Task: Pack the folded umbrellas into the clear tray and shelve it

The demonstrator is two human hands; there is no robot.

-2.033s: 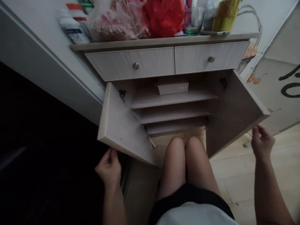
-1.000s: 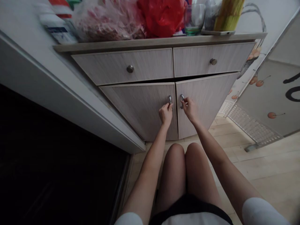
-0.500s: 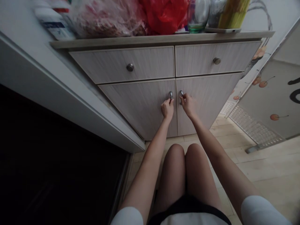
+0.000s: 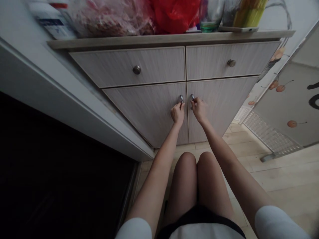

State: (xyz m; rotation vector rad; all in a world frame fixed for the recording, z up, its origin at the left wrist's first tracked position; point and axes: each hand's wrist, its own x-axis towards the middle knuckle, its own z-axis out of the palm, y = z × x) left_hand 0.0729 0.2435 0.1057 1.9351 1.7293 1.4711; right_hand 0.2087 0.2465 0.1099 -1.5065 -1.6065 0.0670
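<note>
My left hand (image 4: 177, 113) is closed on the metal handle (image 4: 181, 98) of the left cabinet door (image 4: 147, 109). The matching handle (image 4: 192, 97) of the right cabinet door (image 4: 221, 99) is pinched in the fingers of my right hand (image 4: 199, 109). Both doors are closed, with a thin seam between them. My fingers cover the lower parts of both handles. Above the doors sit a left drawer (image 4: 104, 66) and a right drawer (image 4: 209, 63), both closed, each with a round knob.
On the cabinet top (image 4: 164, 40) stand a white bottle (image 4: 53, 23), a clear plastic bag (image 4: 109, 20), a red bag (image 4: 175, 16), a glass (image 4: 210, 16) and a yellow container (image 4: 250, 13). A wall edge and dark doorway (image 4: 62, 172) lie left. A cherry-patterned panel (image 4: 281, 106) stands right.
The view has shifted very slightly, with the cabinet a little higher in the picture. Both hands keep their hold on the handles, and the doors stay closed.
</note>
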